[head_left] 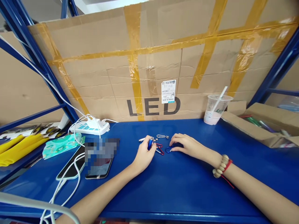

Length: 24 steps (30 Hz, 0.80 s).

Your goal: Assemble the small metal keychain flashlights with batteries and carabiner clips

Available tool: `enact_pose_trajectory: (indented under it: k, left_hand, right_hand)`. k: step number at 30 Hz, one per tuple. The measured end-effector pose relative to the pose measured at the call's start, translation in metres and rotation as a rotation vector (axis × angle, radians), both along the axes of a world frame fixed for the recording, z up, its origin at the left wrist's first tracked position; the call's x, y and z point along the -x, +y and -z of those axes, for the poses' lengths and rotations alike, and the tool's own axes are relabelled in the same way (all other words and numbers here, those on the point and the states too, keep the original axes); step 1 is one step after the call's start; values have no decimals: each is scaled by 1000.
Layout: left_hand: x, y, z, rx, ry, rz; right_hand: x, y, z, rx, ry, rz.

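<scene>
My left hand (144, 156) is closed around a small blue metal cylinder (150, 144), which looks like a mini flashlight. To its right, my right hand (187, 145) has its thumb and fingertips on a blue carabiner (167, 150) at the table surface. Between both hands lies a red carabiner (161, 151), partly overlapped by a silver stick-like piece. Just behind, a silver carabiner (161, 136) rests beside small metal bits (167, 137). A silver tube (141, 140) pokes out past my left fingers, its other end hidden.
Two phones (99, 172) with white cables lie at left, near a green packet (62, 144) and a white power strip (79, 128). A plastic cup with straw (213, 110) stands at back right, beside an open cardboard box (257, 133). A cardboard wall (93, 81) closes the back.
</scene>
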State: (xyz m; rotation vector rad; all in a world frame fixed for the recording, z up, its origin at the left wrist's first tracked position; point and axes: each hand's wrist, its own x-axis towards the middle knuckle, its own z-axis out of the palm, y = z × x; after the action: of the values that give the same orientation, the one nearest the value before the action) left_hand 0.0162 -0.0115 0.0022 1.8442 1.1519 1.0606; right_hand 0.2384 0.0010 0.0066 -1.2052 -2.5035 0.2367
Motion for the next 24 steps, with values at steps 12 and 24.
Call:
enact_pose_trajectory:
  k: [12,24]
  left_hand:
    - [0,1,0,33,-38,26]
    - [-3,-4,-2,57,-169,229]
  right_hand:
    - [14,-5,4,-95,28,-14]
    - [33,-32,-11,-343,201,-165]
